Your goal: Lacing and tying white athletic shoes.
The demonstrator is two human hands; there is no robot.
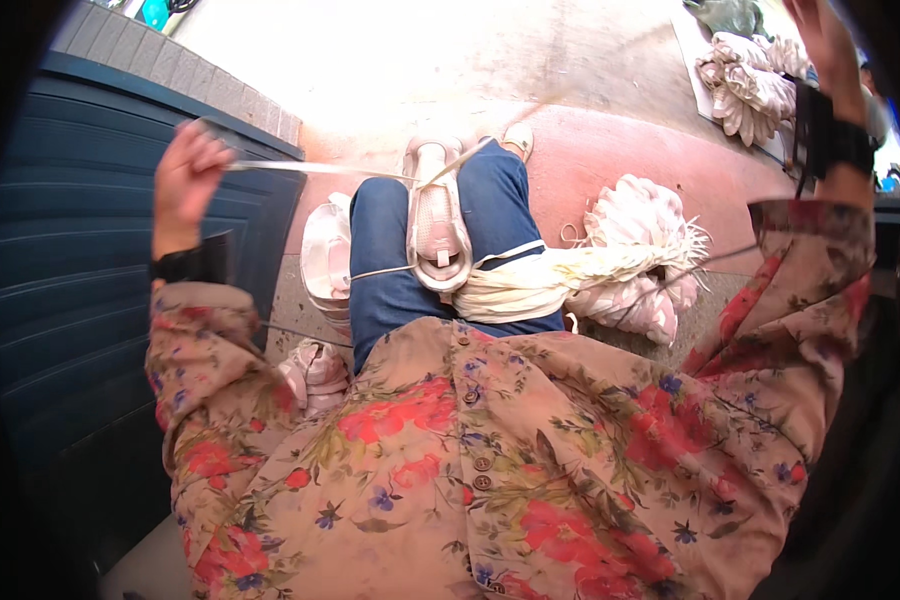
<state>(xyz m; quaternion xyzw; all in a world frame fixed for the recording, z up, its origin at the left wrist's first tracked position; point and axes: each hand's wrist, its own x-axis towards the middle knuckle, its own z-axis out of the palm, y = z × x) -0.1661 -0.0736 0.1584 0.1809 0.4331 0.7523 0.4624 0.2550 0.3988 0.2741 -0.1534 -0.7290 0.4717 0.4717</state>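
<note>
A pale pink-white sneaker rests between my knees, its toe pointing away from me. My left hand, raised at the left, is closed on one end of a flat white shoelace, which runs taut to the shoe. From the shoe another stretch of lace slants up to the right and fades into the bright floor. My right hand is lifted at the upper right, with its fingers partly cut off by the picture's edge; what they hold is hidden. A thick bundle of cream laces lies across my right thigh.
Stacked pale shoes stand left of my legs, with another shoe nearer. More pinkish shoes are heaped at the right. Further shoes lie at the far right. A dark blue ridged panel borders the left side.
</note>
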